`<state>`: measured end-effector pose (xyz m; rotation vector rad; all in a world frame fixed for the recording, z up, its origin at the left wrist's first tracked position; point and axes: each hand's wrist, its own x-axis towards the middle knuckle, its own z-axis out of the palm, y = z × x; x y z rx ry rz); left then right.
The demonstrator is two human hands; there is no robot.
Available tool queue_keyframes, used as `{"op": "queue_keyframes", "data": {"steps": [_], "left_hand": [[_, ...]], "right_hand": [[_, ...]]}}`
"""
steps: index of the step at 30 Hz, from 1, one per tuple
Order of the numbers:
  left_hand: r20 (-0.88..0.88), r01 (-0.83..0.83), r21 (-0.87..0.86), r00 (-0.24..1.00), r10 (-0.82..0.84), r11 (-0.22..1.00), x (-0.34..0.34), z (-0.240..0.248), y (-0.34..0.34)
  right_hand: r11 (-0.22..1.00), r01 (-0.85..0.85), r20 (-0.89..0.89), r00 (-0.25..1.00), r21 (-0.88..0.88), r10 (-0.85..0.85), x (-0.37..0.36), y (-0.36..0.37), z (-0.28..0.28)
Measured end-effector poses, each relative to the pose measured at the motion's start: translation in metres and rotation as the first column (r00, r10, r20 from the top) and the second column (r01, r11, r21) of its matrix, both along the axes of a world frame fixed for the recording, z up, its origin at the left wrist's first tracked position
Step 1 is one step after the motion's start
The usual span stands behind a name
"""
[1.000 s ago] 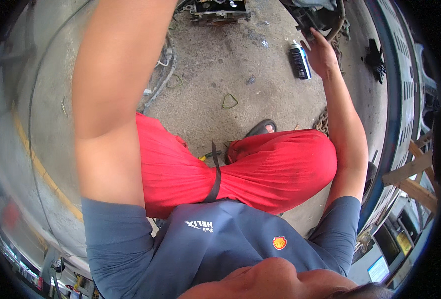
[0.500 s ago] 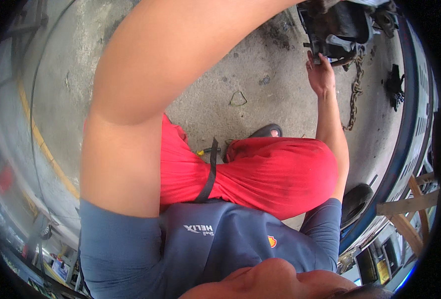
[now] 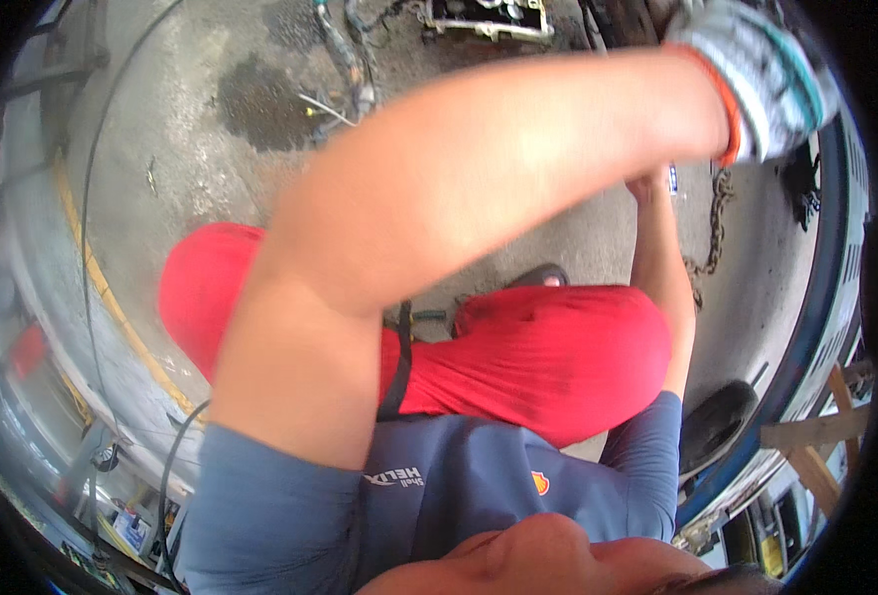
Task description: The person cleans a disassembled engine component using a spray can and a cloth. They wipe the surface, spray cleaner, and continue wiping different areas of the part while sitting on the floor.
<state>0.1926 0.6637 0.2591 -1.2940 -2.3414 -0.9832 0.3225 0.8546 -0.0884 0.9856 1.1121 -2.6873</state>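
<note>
the person sits low on the concrete floor (image 3: pixel 211 149), knees in red trousers (image 3: pixel 558 357), both arms stretched out ahead. the left hand (image 3: pixel 756 79), in a grey knit glove with an orange cuff, is raised across the view toward the dark machinery at the top right edge; whether its fingers are closed on anything i cannot tell, since the glove is blurred and runs off at the rim. the right hand (image 3: pixel 649 185) is mostly hidden behind the left forearm, just beside a small blue and white object (image 3: pixel 673 178); its grip cannot be made out either.

it looks like a reaching step, both hands closing in on the same spot up by the machinery, and the next move would call for a steady hold there.

room is tight on the right: a chain (image 3: pixel 719 213) hangs down along the curved blue edge (image 3: pixel 816 327), and a metal engine part (image 3: pixel 484 18) with hoses lies ahead. an oil stain (image 3: pixel 260 104) marks the open floor to the left.
</note>
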Motion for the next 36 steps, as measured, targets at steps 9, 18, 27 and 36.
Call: {"op": "queue_keyframes", "data": {"steps": [9, 18, 27, 36], "left_hand": [[0.093, -0.037, 0.161, 0.995, 0.022, 0.986, 0.083, -0.058, 0.023], [0.29, -0.127, 0.115, 0.953, 0.089, 0.985, 0.067, -0.064, -0.021], [0.294, -0.098, 0.241, 0.956, 0.024, 0.965, 0.075, -0.088, -0.062], [0.308, -0.123, 0.205, 0.95, 0.055, 0.971, 0.079, -0.121, -0.124]], "right_hand": [[0.993, 0.015, 0.076, 0.997, 0.113, -0.024, 0.045, 0.018, 0.013], [0.95, -0.161, 0.191, 0.975, 0.27, 0.111, 0.045, -0.005, 0.048], [0.752, -0.485, 0.435, 0.852, 0.446, 0.291, 0.051, -0.044, 0.114], [0.294, -0.812, 0.664, 0.582, 0.504, 0.469, 0.042, -0.093, 0.179]]}}
